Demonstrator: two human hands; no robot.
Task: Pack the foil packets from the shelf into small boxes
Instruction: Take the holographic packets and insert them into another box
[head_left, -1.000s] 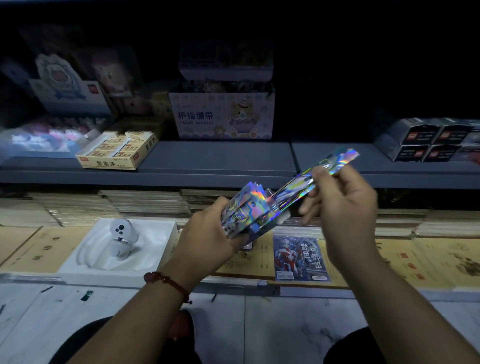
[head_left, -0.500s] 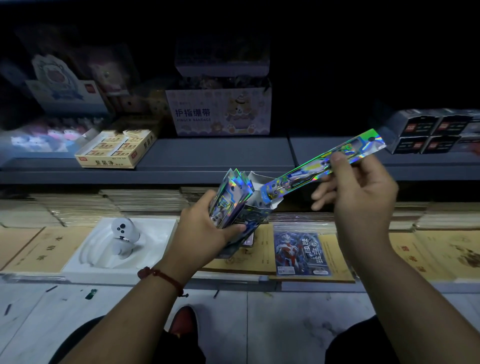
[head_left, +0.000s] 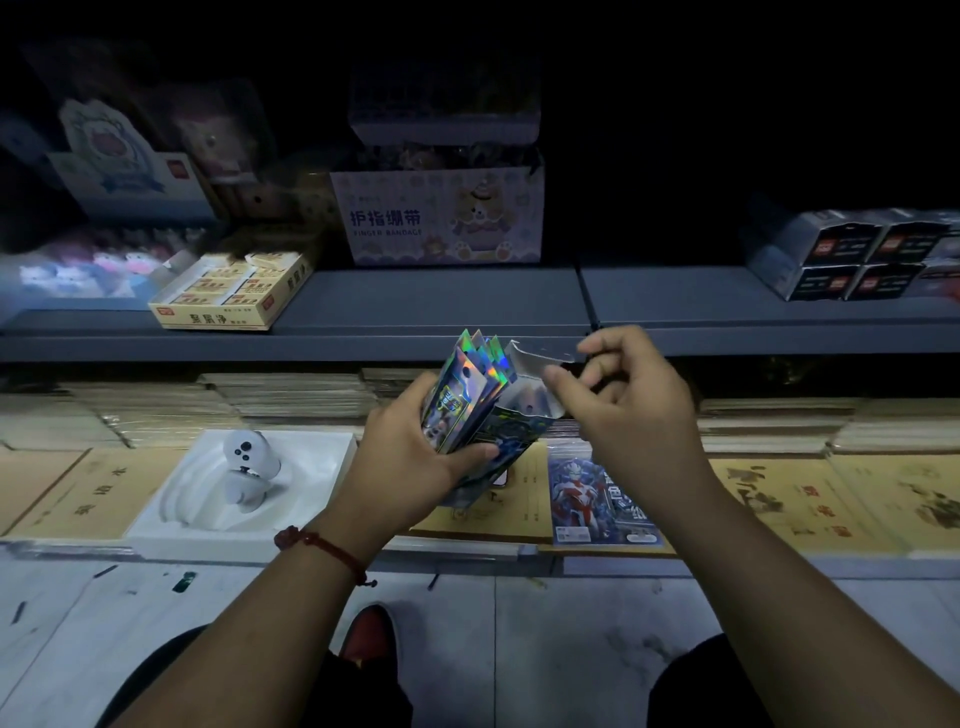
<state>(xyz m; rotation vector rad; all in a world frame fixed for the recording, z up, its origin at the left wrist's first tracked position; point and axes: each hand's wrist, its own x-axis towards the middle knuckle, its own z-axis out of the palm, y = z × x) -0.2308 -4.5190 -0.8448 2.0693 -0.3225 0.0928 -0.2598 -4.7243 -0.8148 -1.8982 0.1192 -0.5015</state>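
My left hand (head_left: 415, 457) grips a small holographic box (head_left: 519, 426) from below. Several shiny foil packets (head_left: 475, 374) stand in it and fan out of its open top. My right hand (head_left: 634, 410) is at the box's upper right, where thumb and forefinger pinch the silvery lid flap (head_left: 535, 358). One more blue packet (head_left: 597, 499) with a red and silver figure lies flat on the lower shelf, under my right wrist.
Brown notebooks (head_left: 810, 499) cover the lower shelf, beside a white tray (head_left: 176, 504) holding a small white toy. On the grey upper shelf (head_left: 441, 306) stand a yellow eraser box (head_left: 228, 291), a finger bandage carton (head_left: 441, 218) and dark boxes (head_left: 857, 254).
The long foil packet my right hand held up has gone down into the box with the others. My right hand has moved left onto the lid flap.
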